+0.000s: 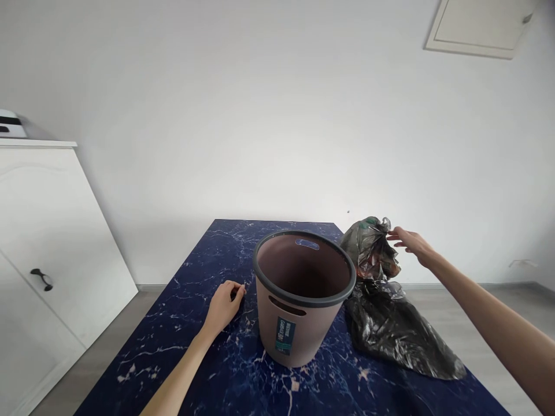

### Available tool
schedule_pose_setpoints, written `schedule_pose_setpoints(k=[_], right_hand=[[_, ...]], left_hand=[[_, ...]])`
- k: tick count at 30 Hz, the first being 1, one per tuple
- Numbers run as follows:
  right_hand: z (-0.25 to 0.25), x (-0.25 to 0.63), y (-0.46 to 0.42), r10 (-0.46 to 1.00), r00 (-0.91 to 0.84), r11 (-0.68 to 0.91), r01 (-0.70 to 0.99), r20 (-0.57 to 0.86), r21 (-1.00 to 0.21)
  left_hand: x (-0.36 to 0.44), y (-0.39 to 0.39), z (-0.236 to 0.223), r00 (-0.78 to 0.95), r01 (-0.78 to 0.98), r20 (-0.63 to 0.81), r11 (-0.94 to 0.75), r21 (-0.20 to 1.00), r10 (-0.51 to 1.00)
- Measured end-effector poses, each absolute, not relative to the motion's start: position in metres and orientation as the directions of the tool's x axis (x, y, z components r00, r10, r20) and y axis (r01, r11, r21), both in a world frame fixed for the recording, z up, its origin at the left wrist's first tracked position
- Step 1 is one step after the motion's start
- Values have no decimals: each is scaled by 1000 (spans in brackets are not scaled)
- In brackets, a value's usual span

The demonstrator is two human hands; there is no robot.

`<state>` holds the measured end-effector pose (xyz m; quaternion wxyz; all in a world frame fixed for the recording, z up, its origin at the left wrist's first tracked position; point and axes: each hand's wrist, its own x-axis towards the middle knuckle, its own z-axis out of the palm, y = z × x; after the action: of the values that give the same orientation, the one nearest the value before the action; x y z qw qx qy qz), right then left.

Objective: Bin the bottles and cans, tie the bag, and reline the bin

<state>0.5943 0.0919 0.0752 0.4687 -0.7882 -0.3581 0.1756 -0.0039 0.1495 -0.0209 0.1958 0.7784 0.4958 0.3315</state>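
The filled black garbage bag [368, 251] stood on the counter [165, 341], right of and beyond the garbage bin [314, 329]. The right hand [405, 240] was nearer, its fingertips at the gathered neck from the right; whether they pinched it could not be told. The flat black bag [401, 332] ran lengthwise toward the near right. The left hand [228, 300] lay loosely curled left of the bin; fingertip closure was undetermined.

The bin [318, 329] conceals its own floor and part of the tied bag [367, 249], whose dark plastic blurs what lies inside, while finer print on the label [285, 336] is too small to read, the view's lower edge cuts off the table [173, 341], and its upper edge crops the wall panel [481, 26]
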Motion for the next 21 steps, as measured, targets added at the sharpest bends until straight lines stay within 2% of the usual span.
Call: schedule_pose_setpoints(k=[5,15,21], right_hand=[[73,599,86,718,692,-301,407,76,-862],[56,586,70,811,585,-292,440,25,-849],[49,561,90,846,532,-252,445,27,-859]], left_hand=[[-4,150,-22,288,645,323,-432,630,901],[-3,151,-22,290,645,339,-445,621,895],[-3,149,-19,290,650,344,-448,614,893]])
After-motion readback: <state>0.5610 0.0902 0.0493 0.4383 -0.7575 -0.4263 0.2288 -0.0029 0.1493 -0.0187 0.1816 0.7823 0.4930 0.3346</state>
